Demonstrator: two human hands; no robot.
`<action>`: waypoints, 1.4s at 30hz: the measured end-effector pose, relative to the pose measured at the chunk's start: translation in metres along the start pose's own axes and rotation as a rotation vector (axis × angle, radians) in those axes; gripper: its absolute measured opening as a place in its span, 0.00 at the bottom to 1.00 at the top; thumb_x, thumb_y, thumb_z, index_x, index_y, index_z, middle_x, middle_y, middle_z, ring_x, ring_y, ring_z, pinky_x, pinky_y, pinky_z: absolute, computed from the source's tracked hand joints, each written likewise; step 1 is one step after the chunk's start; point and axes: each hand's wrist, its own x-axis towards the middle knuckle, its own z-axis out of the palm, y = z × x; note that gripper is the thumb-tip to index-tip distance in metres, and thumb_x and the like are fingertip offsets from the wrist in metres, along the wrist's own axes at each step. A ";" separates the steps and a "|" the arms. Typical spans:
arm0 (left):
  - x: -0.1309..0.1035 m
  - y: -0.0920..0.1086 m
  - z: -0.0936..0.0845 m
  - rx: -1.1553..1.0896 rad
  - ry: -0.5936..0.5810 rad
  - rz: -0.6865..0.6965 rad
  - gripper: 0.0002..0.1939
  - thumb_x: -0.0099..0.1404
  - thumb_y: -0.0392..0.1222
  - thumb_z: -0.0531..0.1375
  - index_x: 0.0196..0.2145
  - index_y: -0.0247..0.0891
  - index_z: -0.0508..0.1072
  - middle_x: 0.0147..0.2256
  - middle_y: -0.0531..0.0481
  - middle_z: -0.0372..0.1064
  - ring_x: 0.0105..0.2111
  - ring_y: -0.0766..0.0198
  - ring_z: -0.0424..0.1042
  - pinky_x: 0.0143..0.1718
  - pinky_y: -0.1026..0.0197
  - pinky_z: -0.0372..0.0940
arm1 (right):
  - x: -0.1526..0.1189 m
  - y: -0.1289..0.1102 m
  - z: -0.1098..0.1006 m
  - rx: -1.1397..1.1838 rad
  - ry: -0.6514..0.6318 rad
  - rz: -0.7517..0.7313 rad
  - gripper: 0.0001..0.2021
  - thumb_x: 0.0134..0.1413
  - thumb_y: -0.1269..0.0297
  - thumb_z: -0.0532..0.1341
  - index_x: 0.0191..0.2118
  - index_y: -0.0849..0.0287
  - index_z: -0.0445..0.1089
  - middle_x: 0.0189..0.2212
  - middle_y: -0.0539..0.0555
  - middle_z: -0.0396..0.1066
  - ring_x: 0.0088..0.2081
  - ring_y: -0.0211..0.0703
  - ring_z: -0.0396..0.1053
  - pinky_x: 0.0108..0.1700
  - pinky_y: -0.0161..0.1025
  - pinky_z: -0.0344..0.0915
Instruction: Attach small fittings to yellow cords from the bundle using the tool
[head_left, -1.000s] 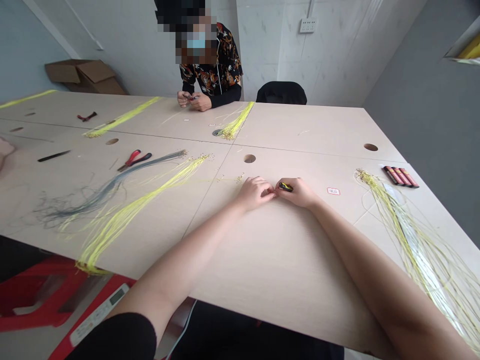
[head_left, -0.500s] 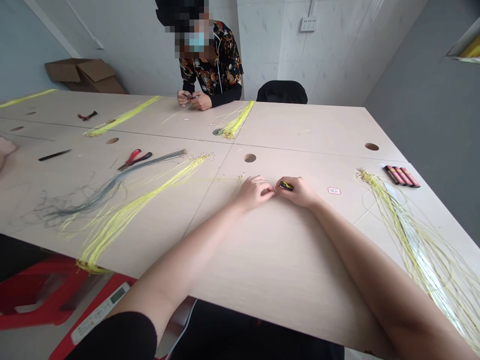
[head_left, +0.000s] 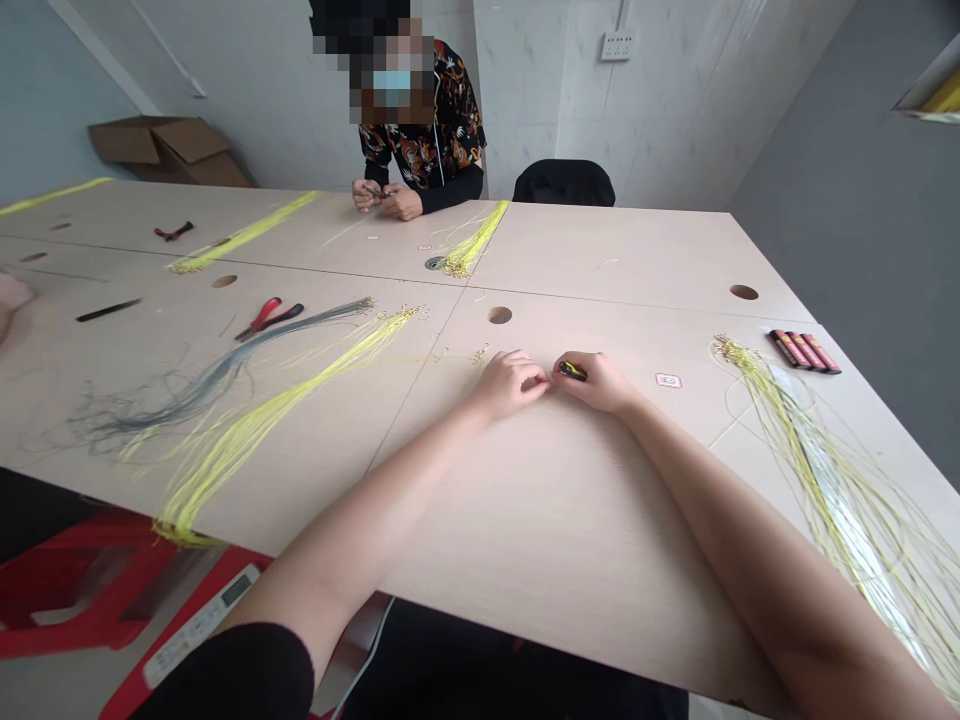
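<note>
While my hands stay almost exactly where they were a moment ago, my right hand (head_left: 596,382) remains closed around a black-and-yellow tool (head_left: 573,371), just above the table (head_left: 570,520). Beside it, my left hand (head_left: 512,385) keeps its fingertips together, on what I cannot tell, near small gold hooks (head_left: 480,354).

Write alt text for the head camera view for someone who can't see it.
The right hand holds a small black-and-yellow tool close beside the left hand, over a pale table. A yellow bundle, grey bundle and pliers lie left; yellow strands and four reddish tubes lie right. Another person is opposite.
</note>
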 end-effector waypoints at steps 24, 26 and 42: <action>-0.001 0.000 0.001 0.064 -0.021 0.063 0.06 0.60 0.39 0.58 0.27 0.40 0.74 0.28 0.53 0.74 0.37 0.61 0.70 0.41 0.57 0.58 | -0.002 -0.003 -0.002 0.075 -0.033 0.062 0.10 0.45 0.62 0.55 0.27 0.62 0.70 0.23 0.50 0.65 0.27 0.35 0.59 0.30 0.33 0.55; -0.001 0.001 0.001 0.089 -0.008 0.078 0.07 0.61 0.40 0.58 0.27 0.40 0.74 0.28 0.53 0.75 0.38 0.61 0.70 0.41 0.57 0.57 | -0.002 -0.002 -0.001 0.075 -0.030 0.055 0.10 0.45 0.62 0.55 0.27 0.63 0.70 0.23 0.50 0.66 0.28 0.35 0.59 0.31 0.33 0.56; -0.002 0.002 0.003 0.134 0.063 0.096 0.07 0.60 0.39 0.59 0.26 0.39 0.75 0.28 0.51 0.76 0.37 0.60 0.71 0.39 0.56 0.57 | 0.000 0.003 0.000 0.060 -0.013 0.029 0.09 0.45 0.61 0.55 0.27 0.62 0.68 0.24 0.50 0.66 0.28 0.36 0.60 0.32 0.33 0.56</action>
